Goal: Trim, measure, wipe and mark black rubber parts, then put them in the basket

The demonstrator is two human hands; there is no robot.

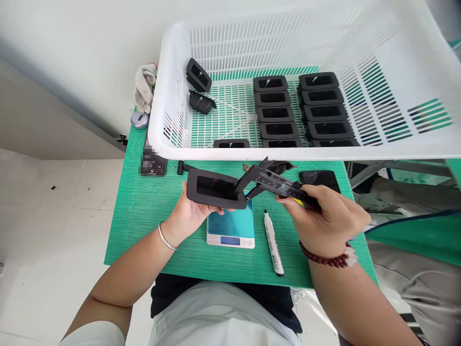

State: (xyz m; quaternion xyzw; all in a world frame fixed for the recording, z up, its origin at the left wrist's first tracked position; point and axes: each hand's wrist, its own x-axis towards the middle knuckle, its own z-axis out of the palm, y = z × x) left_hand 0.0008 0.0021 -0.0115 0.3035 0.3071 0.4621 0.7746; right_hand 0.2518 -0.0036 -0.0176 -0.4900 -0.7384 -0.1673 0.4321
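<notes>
My left hand (189, 211) holds up a black plastic frame-like part (216, 199) with a rectangular recess, gripping it from below and the left side. In my right hand (326, 216) is a black caliper (279, 181) with a printed scale. One caliper jaw reaches into the right end of the recess; whether it touches the wall I cannot tell. Beneath the part sits a small digital scale (231, 225) with a shiny blue plate. A white marker (273, 244) lies to the right of the scale, its black tip pointing away from me.
Behind my hands stands a white slotted basket (273, 154) with several similar black parts (275, 114) in rows. A phone (158, 164) lies at the left, another dark phone (320, 179) at the right. Gloves (144, 89) rest beside the basket on the green mat (144, 230).
</notes>
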